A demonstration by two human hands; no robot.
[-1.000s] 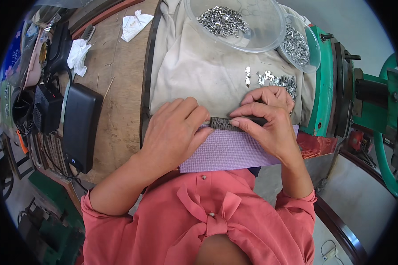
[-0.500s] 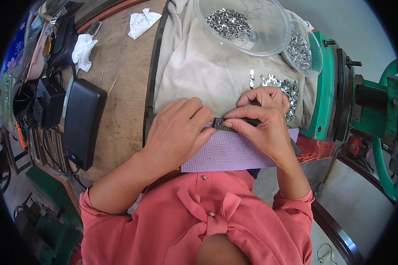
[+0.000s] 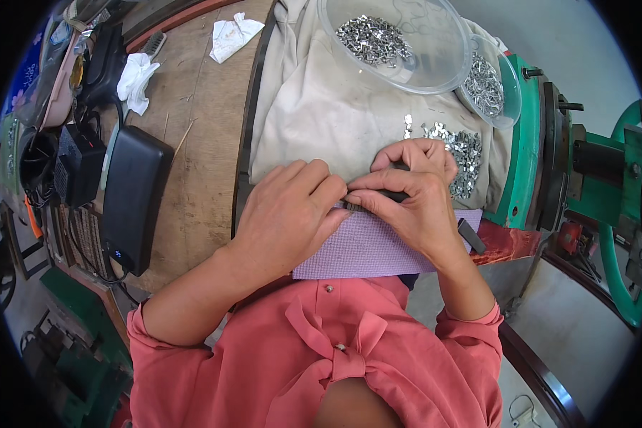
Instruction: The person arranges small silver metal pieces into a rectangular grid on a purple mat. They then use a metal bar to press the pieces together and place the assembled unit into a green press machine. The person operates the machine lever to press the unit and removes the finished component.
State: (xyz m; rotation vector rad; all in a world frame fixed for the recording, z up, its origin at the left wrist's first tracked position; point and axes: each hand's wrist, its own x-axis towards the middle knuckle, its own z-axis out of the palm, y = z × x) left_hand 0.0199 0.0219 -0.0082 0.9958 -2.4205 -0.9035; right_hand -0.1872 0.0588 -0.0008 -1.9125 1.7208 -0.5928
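Note:
Over the near edge of the bench, my left hand (image 3: 289, 210) is closed, its thumb and forefinger gripping the left end of a small dark block with slots (image 3: 352, 206). My right hand (image 3: 414, 196) meets it there, thumb and forefinger at the block's right end. Inside the right fingers lies a dark rod-like piece (image 3: 394, 195), mostly hidden by the hand. Whether a tiny part sits between the fingertips cannot be made out. A purple textured mat (image 3: 364, 246) lies under both hands. Small shiny metal pieces (image 3: 465, 164) are spread on the pale cloth (image 3: 314, 107) beyond my right hand.
Two clear plastic tubs (image 3: 435, 87) (image 3: 510, 118) hold more metal pieces at the back. A dark bar (image 3: 471, 236) lies by my right wrist. Green machinery (image 3: 524, 143) stands at the right. On the wooden board (image 3: 200, 143) at left are a black power bank (image 3: 135, 200) and crumpled tissues (image 3: 134, 82).
My right hand has shifted left along the slotted block, closer to my left fingertips, and now covers more of it. The left hand has stayed nearly still.

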